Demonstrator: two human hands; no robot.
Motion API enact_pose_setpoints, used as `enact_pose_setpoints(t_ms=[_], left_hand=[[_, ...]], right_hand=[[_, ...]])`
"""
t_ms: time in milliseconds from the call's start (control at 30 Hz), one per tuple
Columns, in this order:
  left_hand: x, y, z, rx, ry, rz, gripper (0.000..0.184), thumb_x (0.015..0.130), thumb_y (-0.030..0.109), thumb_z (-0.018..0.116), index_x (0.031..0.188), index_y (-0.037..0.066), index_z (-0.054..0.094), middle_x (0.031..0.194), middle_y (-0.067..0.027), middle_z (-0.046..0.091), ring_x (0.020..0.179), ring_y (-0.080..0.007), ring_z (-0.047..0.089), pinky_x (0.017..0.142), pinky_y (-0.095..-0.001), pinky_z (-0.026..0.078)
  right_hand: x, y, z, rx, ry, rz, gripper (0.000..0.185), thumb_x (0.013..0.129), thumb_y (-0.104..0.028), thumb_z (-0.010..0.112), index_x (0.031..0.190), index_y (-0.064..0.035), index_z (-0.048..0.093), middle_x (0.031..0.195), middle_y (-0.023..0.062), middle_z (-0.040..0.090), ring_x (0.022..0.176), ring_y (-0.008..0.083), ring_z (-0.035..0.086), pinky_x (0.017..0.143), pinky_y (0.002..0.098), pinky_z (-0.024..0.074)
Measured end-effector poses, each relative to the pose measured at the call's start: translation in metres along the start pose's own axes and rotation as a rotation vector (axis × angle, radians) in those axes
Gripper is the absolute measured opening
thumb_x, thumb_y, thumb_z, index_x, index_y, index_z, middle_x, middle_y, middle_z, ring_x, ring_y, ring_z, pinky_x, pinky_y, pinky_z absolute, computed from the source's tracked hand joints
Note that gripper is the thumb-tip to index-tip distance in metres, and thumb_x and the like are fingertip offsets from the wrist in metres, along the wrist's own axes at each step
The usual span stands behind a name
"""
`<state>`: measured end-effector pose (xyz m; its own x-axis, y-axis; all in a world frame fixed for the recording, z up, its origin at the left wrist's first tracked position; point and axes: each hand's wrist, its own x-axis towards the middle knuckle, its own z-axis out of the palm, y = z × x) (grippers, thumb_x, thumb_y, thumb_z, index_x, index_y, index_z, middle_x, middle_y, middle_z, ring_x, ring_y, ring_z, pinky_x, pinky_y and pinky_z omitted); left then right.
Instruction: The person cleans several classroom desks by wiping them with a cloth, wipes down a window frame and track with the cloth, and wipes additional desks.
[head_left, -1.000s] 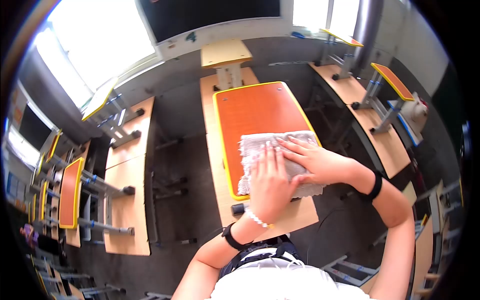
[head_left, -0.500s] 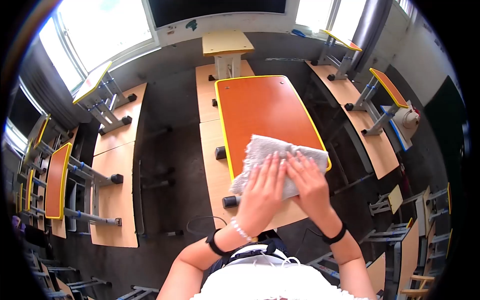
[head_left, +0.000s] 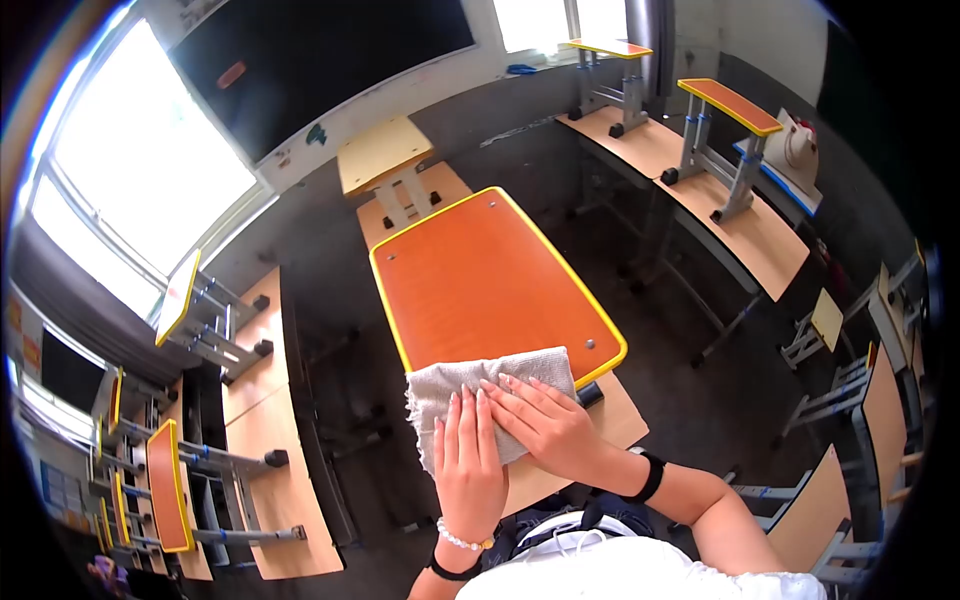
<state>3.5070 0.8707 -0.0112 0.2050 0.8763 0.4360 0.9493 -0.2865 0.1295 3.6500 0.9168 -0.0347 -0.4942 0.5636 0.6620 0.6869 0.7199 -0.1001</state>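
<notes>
A light grey cloth (head_left: 540,366) lies over the near edge of an orange seat top (head_left: 480,280) with a yellow rim, and part of it hangs past that edge. My left hand (head_left: 470,460) rests flat on the cloth's left part, fingers stretched forward. Beside it, my right hand (head_left: 545,425) lies flat on the cloth, its fingers pointing up and left and touching or nearly touching the left fingertips. The stool under the orange top stands on a light wooden desk (head_left: 622,415).
Stools stand on desks at the left (head_left: 285,510) and right (head_left: 740,235). A pale stool (head_left: 385,155) is beyond the orange top. A white bag (head_left: 790,145) sits at the right back. More furniture stands at lower right.
The view has turned and shifted. Both hands and the cloth have moved to the near left edge of the orange top, uncovering its near right corner.
</notes>
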Motion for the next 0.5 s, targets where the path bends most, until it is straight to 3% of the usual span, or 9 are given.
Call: enact_pose_setpoints(t_ms=[167, 200, 300, 500], left_hand=[[0.027, 0.044, 0.018, 0.017, -0.007, 0.028, 0.048, 0.083, 0.0, 0.05, 0.131, -0.004, 0.051, 0.135, -0.0197, 0.054, 0.129, -0.0326, 0.05, 0.108, -0.0452, 0.036], [0.033, 0.051, 0.022, 0.021, -0.031, 0.034, 0.05, 0.083, 0.003, 0.051, 0.132, -0.005, 0.048, 0.137, -0.0202, 0.051, 0.131, -0.0333, 0.047, 0.11, -0.0457, 0.034], [0.052, 0.077, 0.033, 0.017, -0.068, -0.059, 0.073, 0.068, 0.003, 0.064, 0.136, -0.006, 0.041, 0.14, -0.0227, 0.045, 0.136, -0.0375, 0.039, 0.113, -0.0483, 0.027], [0.064, 0.102, 0.04, 0.1, -0.067, -0.229, 0.083, 0.063, 0.0, 0.067, 0.139, -0.007, 0.035, 0.143, -0.0249, 0.04, 0.137, -0.0387, 0.035, 0.116, -0.0481, 0.023]], right_hand=[[-0.021, 0.046, -0.016, 0.044, 0.034, 0.027, 0.042, 0.082, -0.016, 0.061, 0.121, -0.0038, 0.062, 0.129, 0.0073, 0.062, 0.123, 0.0204, 0.056, 0.105, 0.0348, 0.0415], [-0.024, 0.058, -0.018, 0.046, 0.041, 0.025, 0.045, 0.08, -0.017, 0.062, 0.123, -0.0031, 0.061, 0.13, 0.0076, 0.061, 0.124, 0.0202, 0.055, 0.106, 0.0351, 0.0403], [-0.026, 0.088, -0.019, 0.097, 0.029, -0.013, 0.047, 0.077, -0.017, 0.062, 0.122, -0.0031, 0.061, 0.129, 0.007, 0.061, 0.125, 0.0197, 0.054, 0.108, 0.0356, 0.0384], [-0.015, 0.117, -0.015, 0.31, 0.005, -0.125, 0.05, 0.077, -0.017, 0.061, 0.124, 0.0001, 0.058, 0.13, 0.0105, 0.059, 0.127, 0.0233, 0.053, 0.108, 0.0369, 0.0385]])
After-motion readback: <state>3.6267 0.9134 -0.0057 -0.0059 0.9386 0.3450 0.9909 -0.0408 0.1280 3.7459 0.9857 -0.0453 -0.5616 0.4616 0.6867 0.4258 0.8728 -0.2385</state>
